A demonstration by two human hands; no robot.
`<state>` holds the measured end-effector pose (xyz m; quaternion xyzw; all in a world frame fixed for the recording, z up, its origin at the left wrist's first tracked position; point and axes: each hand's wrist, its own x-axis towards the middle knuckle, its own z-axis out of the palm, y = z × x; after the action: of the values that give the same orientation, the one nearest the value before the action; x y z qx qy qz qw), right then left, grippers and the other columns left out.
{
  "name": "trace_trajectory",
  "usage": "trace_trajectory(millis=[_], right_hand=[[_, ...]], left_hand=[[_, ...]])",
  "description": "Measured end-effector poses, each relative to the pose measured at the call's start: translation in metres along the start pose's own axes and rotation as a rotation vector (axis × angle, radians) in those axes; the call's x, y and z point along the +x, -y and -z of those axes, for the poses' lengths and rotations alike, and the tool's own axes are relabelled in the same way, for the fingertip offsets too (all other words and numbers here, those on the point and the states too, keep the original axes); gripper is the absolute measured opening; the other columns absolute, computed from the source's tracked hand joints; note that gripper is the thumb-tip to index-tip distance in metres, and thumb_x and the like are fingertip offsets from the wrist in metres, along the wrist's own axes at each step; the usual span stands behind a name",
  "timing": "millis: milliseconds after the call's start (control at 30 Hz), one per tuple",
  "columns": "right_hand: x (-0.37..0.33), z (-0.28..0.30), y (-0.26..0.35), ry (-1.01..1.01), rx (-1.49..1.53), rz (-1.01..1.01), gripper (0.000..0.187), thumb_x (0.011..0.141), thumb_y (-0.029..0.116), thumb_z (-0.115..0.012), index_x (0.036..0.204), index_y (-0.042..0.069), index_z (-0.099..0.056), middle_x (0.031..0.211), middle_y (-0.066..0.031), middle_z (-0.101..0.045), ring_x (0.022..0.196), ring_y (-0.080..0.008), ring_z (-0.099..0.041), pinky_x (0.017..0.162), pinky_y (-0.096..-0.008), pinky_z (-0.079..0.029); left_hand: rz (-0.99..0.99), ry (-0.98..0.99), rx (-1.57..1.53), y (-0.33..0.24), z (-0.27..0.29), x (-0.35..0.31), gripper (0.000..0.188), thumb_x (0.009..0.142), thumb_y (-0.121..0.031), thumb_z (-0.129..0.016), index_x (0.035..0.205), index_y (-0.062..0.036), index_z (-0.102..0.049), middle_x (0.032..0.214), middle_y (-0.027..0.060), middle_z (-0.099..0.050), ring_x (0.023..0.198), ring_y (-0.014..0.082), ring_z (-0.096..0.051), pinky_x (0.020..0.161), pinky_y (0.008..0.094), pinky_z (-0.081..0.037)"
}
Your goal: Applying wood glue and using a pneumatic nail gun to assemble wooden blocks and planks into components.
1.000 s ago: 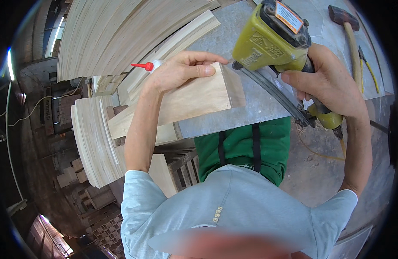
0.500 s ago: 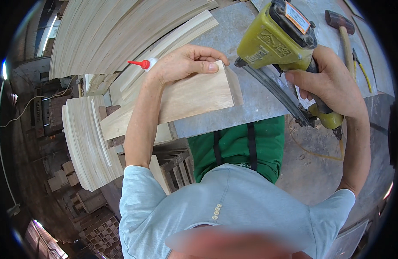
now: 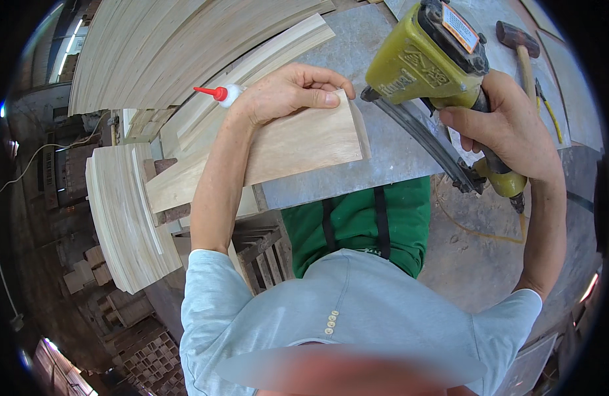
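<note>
My left hand [image 3: 294, 96] is closed over the top edge of a pale wooden board [image 3: 304, 145], thumb on its near face, fingers curling behind. Behind the board's right end a narrow strip of another piece shows; how they join is hidden. Around the grip of a yellow-green pneumatic nail gun [image 3: 420, 63] my right hand [image 3: 506, 122] is closed. The gun's nose points left, a short gap from the board's upper right corner. Beside my left wrist lies a white glue bottle [image 3: 234, 94] with a red nozzle.
Long stacked boards [image 3: 186, 46] cover the far left of the metal-topped table [image 3: 311, 188]; another stack [image 3: 123, 218] stands at the left. A hammer [image 3: 519, 43] and yellow-handled pliers [image 3: 548, 109] lie at the far right. A yellow air hose [image 3: 476, 232] hangs below the gun.
The board's right end has turned slightly, so less of its end and the piece behind shows. The nail gun stays close to its place in my right hand.
</note>
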<state>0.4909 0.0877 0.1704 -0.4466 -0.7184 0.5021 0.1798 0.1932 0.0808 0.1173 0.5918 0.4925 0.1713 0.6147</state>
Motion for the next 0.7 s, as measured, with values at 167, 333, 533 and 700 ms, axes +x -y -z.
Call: trace_trajectory(millis=[167, 333, 533, 700], right_hand=[[-0.001, 0.005, 0.006, 0.001, -0.029, 0.001, 0.026, 0.08, 0.016, -0.067, 0.091, -0.007, -0.06, 0.059, -0.0046, -0.057, 0.049, -0.0087, -0.054, 0.044, -0.0231, -0.044], [0.004, 0.005, 0.019, 0.066, -0.081, -0.014, 0.027, 0.08, 0.017, -0.067, 0.092, -0.006, -0.06, 0.06, -0.0037, -0.057, 0.05, -0.0082, -0.054, 0.045, -0.0223, -0.044], [0.01, 0.008, 0.04, 0.12, -0.182, 0.019, 0.026, 0.079, 0.017, -0.067, 0.091, -0.005, -0.061, 0.064, -0.0029, -0.058, 0.053, -0.007, -0.055, 0.047, -0.0212, -0.043], [0.018, 0.005, 0.064, 0.125, -0.312, 0.012, 0.025, 0.078, 0.018, -0.067, 0.089, -0.004, -0.061, 0.062, -0.0022, -0.057, 0.052, -0.0071, -0.054, 0.047, -0.0215, -0.042]], left_hand=[[0.008, -0.008, 0.038, -0.001, -0.002, 0.002, 0.025, 0.082, -0.02, -0.069, 0.103, -0.0063, -0.068, 0.089, -0.001, -0.065, 0.078, 0.0062, -0.056, 0.071, 0.0194, -0.045], [-0.028, -0.027, 0.054, 0.009, 0.003, 0.002, 0.028, 0.081, -0.025, -0.069, 0.105, -0.0105, -0.069, 0.088, -0.0008, -0.065, 0.081, 0.0101, -0.056, 0.077, 0.0249, -0.043], [-0.01, -0.156, 0.243, -0.004, -0.005, -0.016, 0.031, 0.084, -0.022, -0.067, 0.111, -0.0073, -0.064, 0.08, -0.0032, -0.057, 0.075, 0.0052, -0.05, 0.067, 0.0211, -0.04], [-0.06, -0.223, 0.355, 0.014, -0.004, -0.016, 0.03, 0.085, -0.024, -0.066, 0.11, -0.0088, -0.064, 0.074, -0.0048, -0.053, 0.071, 0.0056, -0.047, 0.064, 0.0228, -0.038]])
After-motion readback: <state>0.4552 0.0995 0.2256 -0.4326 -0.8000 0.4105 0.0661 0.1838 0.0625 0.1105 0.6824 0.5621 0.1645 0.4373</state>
